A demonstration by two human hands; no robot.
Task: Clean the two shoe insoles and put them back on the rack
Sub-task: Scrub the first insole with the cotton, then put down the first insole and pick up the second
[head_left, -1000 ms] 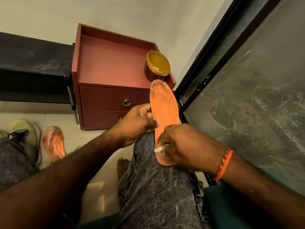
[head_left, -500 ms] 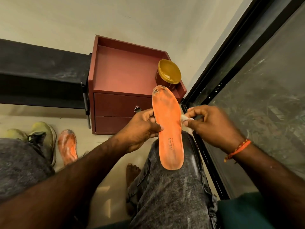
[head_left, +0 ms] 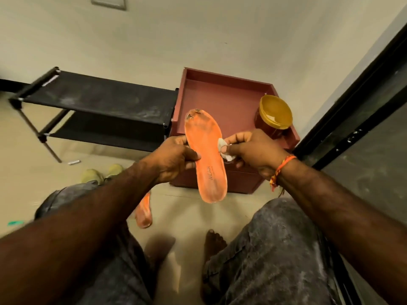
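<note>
Insole (head_left: 206, 155) pinched mid-length by left hand (head_left: 174, 159); right hand (head_left: 253, 150) presses gripped cloth (head_left: 224, 148) against its edge.

orange insole (head_left: 206, 155): matt foam, scuffed, frayed at toe | shoe rack (head_left: 99, 100): dusty black cloth, metal tubes | nightstand (head_left: 222, 100): smooth painted wood | jar lid (head_left: 276, 111): glossy plastic

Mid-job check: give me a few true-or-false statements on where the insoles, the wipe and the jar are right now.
1. The left hand holds the worn orange foam insole. True.
2. The right hand is empty. False: it pinches a small white wipe against the insole.
3. The second orange insole lies on the black fabric rack. False: it lies on the floor.
4. The yellow-lidded jar stands on the red cabinet. True.
</note>
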